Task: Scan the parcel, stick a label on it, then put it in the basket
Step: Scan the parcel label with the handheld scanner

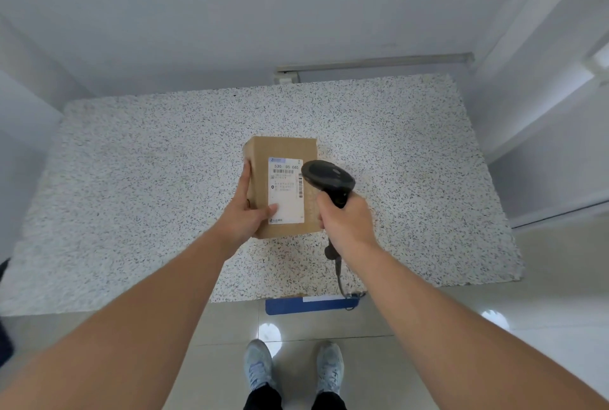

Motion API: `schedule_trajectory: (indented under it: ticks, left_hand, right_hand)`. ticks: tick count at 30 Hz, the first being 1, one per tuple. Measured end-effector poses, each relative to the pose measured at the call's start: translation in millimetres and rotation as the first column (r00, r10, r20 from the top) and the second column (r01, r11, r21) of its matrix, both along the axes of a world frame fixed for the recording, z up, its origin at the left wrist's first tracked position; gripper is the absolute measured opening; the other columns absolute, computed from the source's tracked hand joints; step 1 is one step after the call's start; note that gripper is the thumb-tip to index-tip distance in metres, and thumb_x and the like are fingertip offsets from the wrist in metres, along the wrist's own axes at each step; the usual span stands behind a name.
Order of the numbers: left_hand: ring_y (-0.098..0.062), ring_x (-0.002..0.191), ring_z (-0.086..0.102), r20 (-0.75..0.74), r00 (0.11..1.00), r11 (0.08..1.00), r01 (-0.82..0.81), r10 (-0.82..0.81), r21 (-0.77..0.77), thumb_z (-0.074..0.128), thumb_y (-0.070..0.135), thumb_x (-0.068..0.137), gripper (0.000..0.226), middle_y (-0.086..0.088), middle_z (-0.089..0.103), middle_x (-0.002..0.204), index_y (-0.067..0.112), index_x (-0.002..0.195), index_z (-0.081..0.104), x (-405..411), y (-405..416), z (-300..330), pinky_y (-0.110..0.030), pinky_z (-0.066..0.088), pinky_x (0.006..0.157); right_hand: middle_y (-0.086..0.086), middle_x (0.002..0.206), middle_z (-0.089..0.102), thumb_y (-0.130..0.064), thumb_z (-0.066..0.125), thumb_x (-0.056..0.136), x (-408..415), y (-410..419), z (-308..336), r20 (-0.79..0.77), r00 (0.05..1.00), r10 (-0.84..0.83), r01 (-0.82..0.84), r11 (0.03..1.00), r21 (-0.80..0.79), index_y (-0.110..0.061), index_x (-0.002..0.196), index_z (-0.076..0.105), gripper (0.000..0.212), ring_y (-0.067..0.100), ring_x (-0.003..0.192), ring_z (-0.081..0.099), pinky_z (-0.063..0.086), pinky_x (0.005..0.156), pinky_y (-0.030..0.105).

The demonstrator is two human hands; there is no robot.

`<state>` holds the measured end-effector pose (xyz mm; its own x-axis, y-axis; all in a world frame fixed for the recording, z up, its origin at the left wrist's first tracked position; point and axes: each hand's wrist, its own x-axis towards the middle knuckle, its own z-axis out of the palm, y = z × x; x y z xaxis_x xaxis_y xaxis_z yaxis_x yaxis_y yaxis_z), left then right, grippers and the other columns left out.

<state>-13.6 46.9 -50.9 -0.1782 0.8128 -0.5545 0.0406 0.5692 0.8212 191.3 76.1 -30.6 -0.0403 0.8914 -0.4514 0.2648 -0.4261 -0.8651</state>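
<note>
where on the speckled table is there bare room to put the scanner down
Bare table lies left of the parcel, right of the scanner toward the right edge, and behind the parcel toward the wall. The middle is crowded: left hand, parcel, right hand.

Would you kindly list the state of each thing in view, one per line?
parcel: closed, held over the speckled table
shipping label: stuck on, facing up
scanner: gripped, head aimed at the label
left hand: clasping the parcel's side
right hand: closed on the scanner's handle
</note>
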Motion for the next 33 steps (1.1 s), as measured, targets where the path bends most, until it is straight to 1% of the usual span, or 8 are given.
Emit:
schedule_trajectory:
  ticks: [3, 7, 11, 15, 20, 25, 30, 33]
  left_hand:
    - [-0.017, 0.118, 0.061, 0.011, 1.000, 1.000, -0.001, 0.001, 0.013, 0.073, 0.010, 0.091, 0.109, 0.007, 0.058, 0.141, 0.076, 0.143, 0.002, 2, 2, 0, -0.035, 0.056, 0.080]
    - [-0.020, 0.119, 0.061, -0.006, 1.000, 1.000, 0.004, -0.004, 0.014, 0.071, 0.008, 0.091, 0.109, 0.004, 0.057, 0.143, 0.075, 0.143, 0.002, 5, 4, 2, -0.045, 0.056, 0.092]
    - [-0.018, 0.118, 0.062, 0.009, 1.000, 1.000, -0.001, 0.001, 0.009, 0.072, 0.008, 0.091, 0.108, 0.005, 0.055, 0.144, 0.074, 0.144, 0.003, 5, 6, 1, -0.039, 0.057, 0.085]
    - [-0.017, 0.115, 0.064, 0.018, 1.000, 1.000, -0.006, 0.006, -0.006, 0.072, 0.008, 0.091, 0.110, 0.006, 0.057, 0.142, 0.075, 0.144, 0.003, 5, 7, 0, -0.032, 0.056, 0.078]
    - [-0.019, 0.116, 0.061, 0.004, 1.000, 1.000, -0.005, 0.005, -0.025, 0.072, 0.006, 0.091, 0.110, 0.005, 0.056, 0.141, 0.074, 0.144, 0.003, 7, 8, 3, -0.034, 0.057, 0.074]
    - [-0.026, 0.118, 0.062, -0.009, 1.000, 0.997, -0.017, 0.016, -0.074, 0.073, 0.007, 0.090, 0.109, 0.001, 0.059, 0.140, 0.072, 0.146, 0.005, 6, 6, 2, -0.045, 0.060, 0.078]
    - [-0.020, 0.111, 0.066, 0.012, 1.000, 0.989, -0.017, 0.019, -0.144, 0.076, 0.013, 0.089, 0.106, 0.008, 0.059, 0.139, 0.071, 0.146, 0.009, 1, -2, -4, -0.035, 0.060, 0.066]
    - [-0.018, 0.111, 0.064, 0.022, 1.000, 0.986, -0.013, 0.017, -0.168, 0.076, 0.013, 0.089, 0.104, 0.013, 0.059, 0.137, 0.072, 0.146, 0.010, -2, -5, -7, -0.036, 0.059, 0.065]
  right_hand:
    - [-0.006, 0.064, 0.066, -0.038, 0.066, 0.091, -4, -2, 6, -0.002, 1.000, -0.002, 0.002, 1.000, -0.029, -0.017, 0.086, 0.070, 0.022, -0.001, 0.050, 0.059, 0.048, 0.045, 0.014]
    - [-0.003, 0.064, 0.066, -0.035, 0.066, 0.091, -11, -7, 10, 0.001, 1.000, -0.025, 0.025, 0.998, -0.060, -0.014, 0.086, 0.071, 0.022, -0.001, 0.047, 0.057, 0.044, 0.040, 0.010]
    - [-0.003, 0.064, 0.066, -0.036, 0.064, 0.090, -13, -9, 14, 0.010, 1.000, -0.016, 0.016, 0.996, -0.083, -0.013, 0.086, 0.071, 0.025, 0.007, 0.054, 0.060, 0.047, 0.046, 0.019]
    - [-0.002, 0.068, 0.067, -0.039, 0.065, 0.091, -10, -10, 15, 0.006, 0.999, -0.042, 0.043, 0.993, -0.113, -0.017, 0.087, 0.069, 0.022, 0.009, 0.057, 0.062, 0.047, 0.047, 0.019]
    - [-0.002, 0.067, 0.068, -0.041, 0.065, 0.092, -8, -9, 13, 0.014, 0.998, -0.053, 0.055, 0.993, -0.102, -0.017, 0.088, 0.069, 0.025, 0.008, 0.053, 0.060, 0.046, 0.047, 0.021]
    - [0.003, 0.093, 0.073, -0.038, 0.069, 0.095, -1, -3, 4, -0.002, 0.996, -0.090, 0.090, 0.995, -0.043, -0.022, 0.116, 0.054, 0.030, 0.013, 0.070, 0.070, 0.048, 0.045, 0.016]
    - [0.004, 0.092, 0.066, -0.022, 0.069, 0.096, 19, 7, -17, 0.134, 0.989, -0.060, 0.059, 0.998, 0.005, -0.017, 0.118, 0.048, 0.031, 0.011, 0.064, 0.064, 0.042, 0.038, 0.010]
    - [0.010, 0.108, 0.063, -0.019, 0.071, 0.093, 30, 16, -30, 0.267, 0.960, -0.087, 0.091, 0.996, -0.003, -0.011, 0.121, 0.054, 0.034, 0.019, 0.078, 0.069, 0.049, 0.046, 0.020]
